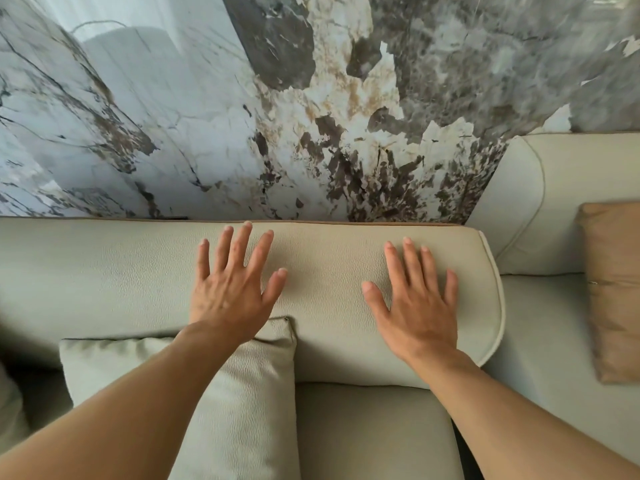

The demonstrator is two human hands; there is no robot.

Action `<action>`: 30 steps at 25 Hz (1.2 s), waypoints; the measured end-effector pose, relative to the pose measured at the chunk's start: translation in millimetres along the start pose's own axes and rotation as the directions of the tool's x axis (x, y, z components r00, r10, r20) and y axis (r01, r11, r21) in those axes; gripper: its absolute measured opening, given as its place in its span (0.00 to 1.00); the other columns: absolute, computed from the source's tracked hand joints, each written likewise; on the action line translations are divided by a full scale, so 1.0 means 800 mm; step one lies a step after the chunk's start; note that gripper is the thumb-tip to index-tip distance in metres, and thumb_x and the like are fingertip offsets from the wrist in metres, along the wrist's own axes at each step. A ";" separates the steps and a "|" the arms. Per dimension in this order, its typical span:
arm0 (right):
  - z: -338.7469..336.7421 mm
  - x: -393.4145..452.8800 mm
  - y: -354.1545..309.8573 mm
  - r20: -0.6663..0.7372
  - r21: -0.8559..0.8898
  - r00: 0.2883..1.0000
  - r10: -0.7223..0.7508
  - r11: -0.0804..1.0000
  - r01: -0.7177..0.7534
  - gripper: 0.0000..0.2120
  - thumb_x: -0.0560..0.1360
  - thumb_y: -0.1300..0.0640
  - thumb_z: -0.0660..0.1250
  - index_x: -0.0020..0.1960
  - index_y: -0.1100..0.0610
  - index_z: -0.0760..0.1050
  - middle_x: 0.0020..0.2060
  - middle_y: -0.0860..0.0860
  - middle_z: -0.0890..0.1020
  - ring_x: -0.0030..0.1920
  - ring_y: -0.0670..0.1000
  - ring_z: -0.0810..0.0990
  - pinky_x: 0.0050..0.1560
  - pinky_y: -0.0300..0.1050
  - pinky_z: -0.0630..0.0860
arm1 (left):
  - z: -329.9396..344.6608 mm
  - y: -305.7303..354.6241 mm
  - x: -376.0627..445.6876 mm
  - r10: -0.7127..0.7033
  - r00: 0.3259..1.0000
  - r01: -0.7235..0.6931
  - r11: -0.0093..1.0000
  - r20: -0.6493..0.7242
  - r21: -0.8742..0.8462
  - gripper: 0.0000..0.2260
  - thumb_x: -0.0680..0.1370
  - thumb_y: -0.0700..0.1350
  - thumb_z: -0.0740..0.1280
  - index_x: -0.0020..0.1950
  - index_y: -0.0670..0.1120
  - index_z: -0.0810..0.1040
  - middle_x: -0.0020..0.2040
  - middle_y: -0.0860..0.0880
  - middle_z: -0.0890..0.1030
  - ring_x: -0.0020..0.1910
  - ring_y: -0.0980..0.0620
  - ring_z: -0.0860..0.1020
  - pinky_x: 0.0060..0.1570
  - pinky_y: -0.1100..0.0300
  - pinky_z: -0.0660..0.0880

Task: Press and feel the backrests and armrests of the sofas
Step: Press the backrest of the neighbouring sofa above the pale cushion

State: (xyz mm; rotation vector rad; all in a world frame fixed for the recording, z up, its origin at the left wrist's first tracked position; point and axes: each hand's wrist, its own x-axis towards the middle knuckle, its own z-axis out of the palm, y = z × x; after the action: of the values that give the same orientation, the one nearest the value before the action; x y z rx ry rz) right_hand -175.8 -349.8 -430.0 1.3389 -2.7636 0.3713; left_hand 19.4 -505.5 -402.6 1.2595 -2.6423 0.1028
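1. No brand, label or writing can be read anywhere in the view.
2. The backrest (pixel 329 271) is a long, rounded cushion in pale grey-green pebbled leather, with lighter piping round its right end; it runs across the middle of the view against the wall.
3. The left hand (pixel 230 292) lies flat on the backrest, palm down, fingers spread wide, holding nothing.
4. The right hand (pixel 417 306) lies flat near the backrest's right end, fingers fanned, also holding nothing; the two hands are apart.
5. A square cushion (pixel 194 393) of the same grained leather leans at the backrest's foot, under the left forearm.
6. A second sofa section (pixel 540 202) adjoins at right, carrying a smooth tan pillow (pixel 613 289).
7. The wall (pixel 242 116) is glossy marble-patterned stone, white with grey and brown veining.
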 end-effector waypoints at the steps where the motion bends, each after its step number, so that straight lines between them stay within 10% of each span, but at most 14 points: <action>1: 0.007 0.001 0.002 -0.015 -0.013 1.000 0.000 1.000 0.000 0.34 0.73 0.30 0.29 0.74 0.42 0.31 0.78 0.45 0.39 0.76 0.49 0.35 0.73 0.59 0.34 | 0.007 0.000 0.004 -0.004 1.000 0.004 1.000 0.005 -0.020 0.32 0.76 0.66 0.39 0.78 0.56 0.50 0.80 0.49 0.49 0.78 0.46 0.43 0.75 0.45 0.37; 7: 0.041 0.005 0.009 -0.229 -0.059 0.972 -0.049 0.998 0.037 0.32 0.78 0.35 0.46 0.77 0.49 0.56 0.77 0.52 0.60 0.76 0.56 0.56 0.73 0.62 0.47 | 0.057 0.008 0.010 -0.048 0.993 0.042 0.997 -0.104 -0.062 0.28 0.77 0.63 0.48 0.76 0.55 0.61 0.76 0.48 0.64 0.76 0.44 0.56 0.74 0.42 0.47; 30: 0.074 0.088 0.017 -0.359 -0.127 0.927 -0.110 0.990 0.068 0.33 0.78 0.35 0.45 0.77 0.50 0.57 0.76 0.53 0.62 0.76 0.57 0.56 0.73 0.65 0.49 | 0.090 0.010 0.073 -0.071 0.933 0.071 0.997 -0.353 -0.013 0.27 0.77 0.60 0.53 0.73 0.50 0.68 0.71 0.44 0.71 0.72 0.40 0.65 0.71 0.38 0.56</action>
State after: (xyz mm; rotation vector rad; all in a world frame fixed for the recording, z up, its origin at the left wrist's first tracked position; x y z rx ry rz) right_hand -226.6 -409.1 -479.4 1.2206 -2.3735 0.4056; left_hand -33.7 -555.9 -459.5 1.2053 -2.2874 0.2895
